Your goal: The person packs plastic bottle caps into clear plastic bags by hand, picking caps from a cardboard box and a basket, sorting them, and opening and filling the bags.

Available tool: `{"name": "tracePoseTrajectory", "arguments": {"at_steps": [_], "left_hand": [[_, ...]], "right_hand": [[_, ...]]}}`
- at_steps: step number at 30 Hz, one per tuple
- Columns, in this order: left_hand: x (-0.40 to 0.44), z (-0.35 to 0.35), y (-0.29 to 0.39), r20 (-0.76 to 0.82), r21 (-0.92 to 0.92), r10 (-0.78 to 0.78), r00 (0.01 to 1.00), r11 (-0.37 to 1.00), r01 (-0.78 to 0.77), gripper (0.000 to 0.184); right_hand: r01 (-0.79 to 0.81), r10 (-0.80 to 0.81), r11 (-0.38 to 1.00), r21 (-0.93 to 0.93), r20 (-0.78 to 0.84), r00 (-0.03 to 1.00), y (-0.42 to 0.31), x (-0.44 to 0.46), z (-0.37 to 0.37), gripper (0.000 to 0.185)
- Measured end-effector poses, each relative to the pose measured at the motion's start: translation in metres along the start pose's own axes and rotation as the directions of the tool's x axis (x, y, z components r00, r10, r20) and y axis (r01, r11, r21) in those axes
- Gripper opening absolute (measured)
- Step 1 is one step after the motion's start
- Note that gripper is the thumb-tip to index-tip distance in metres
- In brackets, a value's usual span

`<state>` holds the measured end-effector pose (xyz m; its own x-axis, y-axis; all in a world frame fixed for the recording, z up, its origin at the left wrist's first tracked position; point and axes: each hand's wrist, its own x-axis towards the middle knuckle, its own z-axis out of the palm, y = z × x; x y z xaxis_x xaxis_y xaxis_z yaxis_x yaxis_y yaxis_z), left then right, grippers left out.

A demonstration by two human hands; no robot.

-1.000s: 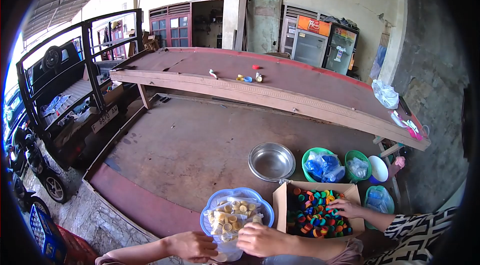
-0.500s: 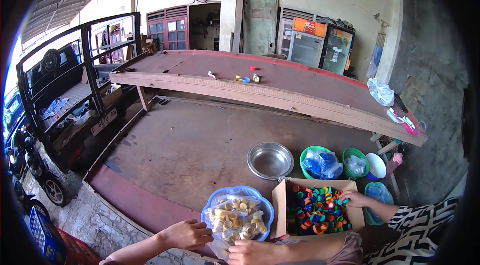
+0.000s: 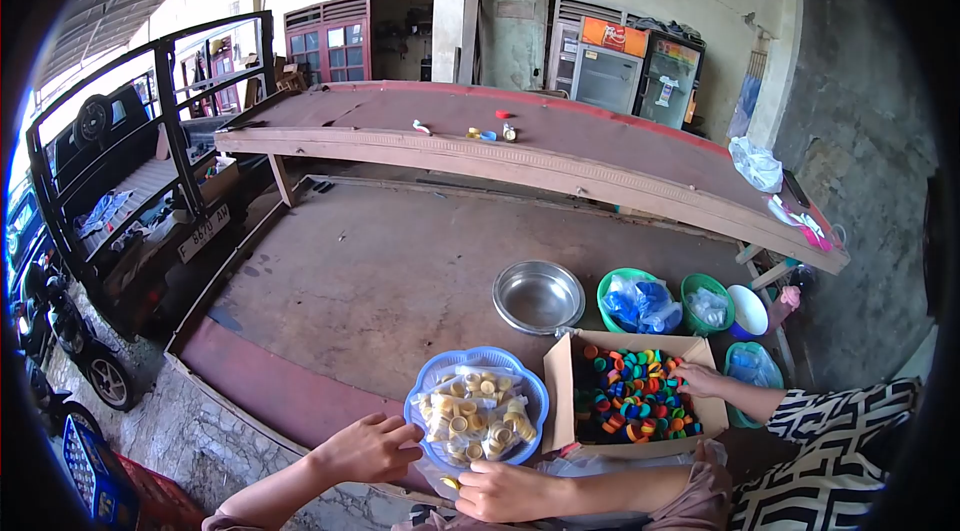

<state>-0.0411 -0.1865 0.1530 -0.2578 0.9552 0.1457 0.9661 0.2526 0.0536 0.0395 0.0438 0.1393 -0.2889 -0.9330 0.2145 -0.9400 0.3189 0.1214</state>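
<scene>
A blue plastic basket (image 3: 541, 409) stands at the table's front edge, holding a clear plastic bag of cream-yellow bottle caps (image 3: 470, 413). My left hand (image 3: 372, 448) hovers just left of the basket, its fingers loosely curled, apart and with nothing in them. Below the basket's front rim, my right hand (image 3: 505, 491) is closed, with a small yellow cap (image 3: 450, 482) at its fingertips. Part of the clear bag hangs over the rim between my hands. The undersides of my right fingers are hidden.
Another person's hand (image 3: 698, 380) reaches into a cardboard box (image 3: 560, 401) of multicoloured caps, right of the basket. Behind stand a steel bowl (image 3: 539, 298) and green baskets (image 3: 606, 316) with bagged items. A raised brown shelf (image 3: 600, 146) spans the back.
My left hand has drawn away from the bag, its fingers more spread. A yellow cap now shows at my right fingertips. The other person's hand has shifted slightly within the box.
</scene>
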Motion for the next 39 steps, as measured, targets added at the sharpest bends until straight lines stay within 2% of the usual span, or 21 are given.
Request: {"name": "tracePoseTrajectory", "arguments": {"at_steps": [4,7,11,16,19,20,21,22,23,24,25,27,28,31,32,33,34,36,37,38,39], "left_hand": [[-0.002,-0.001,0.007,-0.017,-0.069,0.095,0.995,0.993,-0.096,0.016],[-0.005,-0.001,0.008,-0.008,-0.085,0.095,0.995,0.992,-0.096,0.018],[-0.01,-0.002,0.01,0.01,-0.089,0.082,0.997,0.993,-0.081,0.018],[-0.01,-0.001,0.016,0.088,-0.151,0.138,0.986,0.981,-0.124,0.017],[-0.009,-0.007,0.016,0.061,-0.203,0.149,0.987,0.97,-0.134,0.017],[-0.009,-0.008,0.017,0.014,-0.245,0.141,0.99,0.96,-0.134,0.017],[-0.01,-0.011,0.018,-0.033,-0.287,0.131,0.991,0.948,-0.135,0.016],[-0.011,-0.013,0.019,-0.08,-0.326,0.118,0.99,0.935,-0.138,0.016],[-0.011,-0.015,0.019,-0.135,-0.356,0.104,0.985,0.923,-0.146,0.016],[-0.01,-0.016,0.019,-0.192,-0.386,0.084,0.978,0.91,-0.154,0.016],[-0.01,-0.016,0.021,-0.241,-0.421,0.061,0.969,0.893,-0.161,0.016],[-0.009,-0.018,0.019,-0.228,-0.449,0.025,0.973,0.884,-0.128,0.022],[-0.008,-0.019,0.018,-0.226,-0.461,0.008,0.974,0.88,-0.114,0.026],[-0.014,-0.003,0.011,-0.271,-0.676,-0.136,0.953,0.732,-0.088,0.036],[-0.021,0.008,0.013,-0.199,-0.783,-0.317,0.927,0.62,0.044,0.043],[-0.012,0.013,0.016,-0.279,-0.831,-0.357,0.892,0.556,-0.038,0.044],[0.005,0.018,0.023,-0.351,-0.863,-0.401,0.846,0.489,-0.126,0.045],[0.009,0.023,0.016,-0.216,-0.802,-0.339,0.915,0.596,0.031,0.041],[0.01,0.037,0.009,-0.086,-0.788,-0.325,0.942,0.6,0.136,0.026],[0.019,0.04,0.004,-0.034,-0.786,-0.377,0.926,0.582,0.208,0.02],[0.032,0.04,-0.001,0.031,-0.783,-0.431,0.902,0.55,0.289,0.017]], "right_hand": [[-0.059,0.052,0.996,0.068,0.105,0.993,0.0,0.001,-0.012,0.008],[-0.218,0.202,0.968,0.12,0.133,0.97,0.006,-0.003,-0.018,0.012],[-0.378,0.357,0.918,0.12,0.164,0.92,0.012,-0.01,-0.027,0.007],[-0.327,0.322,0.936,0.129,0.06,0.945,0.006,-0.01,-0.029,0.007],[-0.338,0.348,0.891,0.303,0.022,0.937,0.002,-0.012,-0.026,0.006],[-0.373,0.333,0.853,0.366,0.17,0.928,0.004,-0.016,-0.031,0.022],[-0.365,0.438,0.785,0.5,-0.033,0.898,0.003,-0.016,-0.029,0.031],[-0.316,0.546,0.715,0.623,-0.216,0.809,-0.001,-0.015,-0.025,0.04],[-0.23,0.646,0.649,0.725,-0.366,0.67,-0.006,-0.015,-0.02,0.05],[-0.213,0.739,0.481,0.851,-0.263,0.62,-0.012,-0.02,-0.009,0.076],[-0.232,0.715,0.402,0.886,-0.145,0.684,-0.015,-0.024,0.002,0.076],[-0.285,0.621,0.247,0.926,0.074,0.78,-0.019,-0.027,0.02,0.076],[-0.295,0.608,0.342,0.892,0.029,0.793,-0.025,-0.024,0.021,0.058],[-0.334,0.668,0.282,0.899,0.066,0.741,-0.031,-0.034,0.053,0.032],[-0.263,0.758,0.333,0.905,-0.091,0.646,-0.03,-0.03,0.046,0.017],[-0.221,0.793,0.292,0.931,-0.107,0.599,-0.029,-0.03,0.03,0.018],[-0.112,0.842,0.136,0.984,-0.055,0.537,-0.032,-0.032,0.03,0.018],[0.155,0.902,-0.133,0.979,0.054,0.429,-0.031,-0.035,0.03,0.018],[-0.078,0.935,0.056,0.995,-0.025,0.353,-0.021,-0.039,0.034,0.017],[-0.232,0.949,0.095,0.968,-0.018,0.316,-0.006,-0.047,0.047,0.015],[-0.117,0.965,0.006,0.993,0.025,0.261,0.009,-0.043,0.038,0.018]]}}
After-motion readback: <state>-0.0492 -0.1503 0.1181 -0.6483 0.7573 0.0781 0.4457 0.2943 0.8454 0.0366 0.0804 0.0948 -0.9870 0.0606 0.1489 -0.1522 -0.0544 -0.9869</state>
